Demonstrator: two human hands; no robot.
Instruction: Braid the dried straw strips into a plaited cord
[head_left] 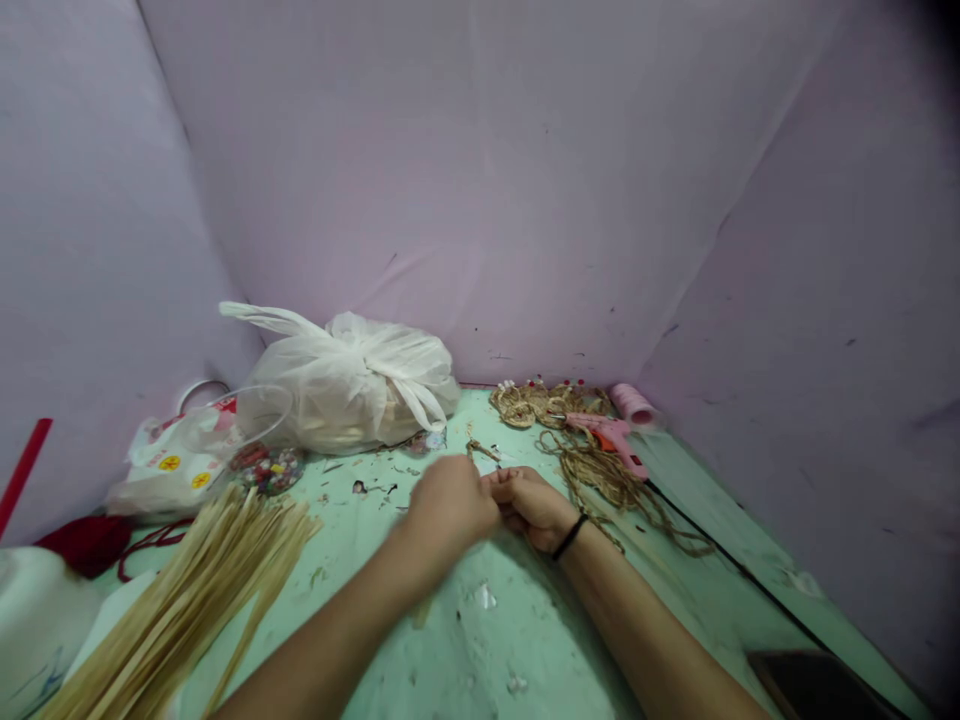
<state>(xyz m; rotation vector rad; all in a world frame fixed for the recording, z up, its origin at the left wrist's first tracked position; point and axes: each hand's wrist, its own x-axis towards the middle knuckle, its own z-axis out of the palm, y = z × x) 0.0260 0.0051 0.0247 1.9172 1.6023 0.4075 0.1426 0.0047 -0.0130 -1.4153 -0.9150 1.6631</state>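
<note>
My left hand (448, 505) and my right hand (534, 505) meet over the middle of the pale green table (495, 640), fingers closed and pinched together. A short piece of brown jute twine (480, 449) sticks up from between them toward the wall. My right wrist wears a thin black band (570, 537). A loose tangle of jute cord (611, 480) lies just right of my right hand.
A tied white plastic bag (352, 385) sits at the back left, with a bundle of pale wooden sticks (202, 590) in front. A pink glue gun (611, 437), coiled jute pieces (536, 402), a bead container (266, 465) and printed bag (176, 465) lie around. Purple walls enclose the corner.
</note>
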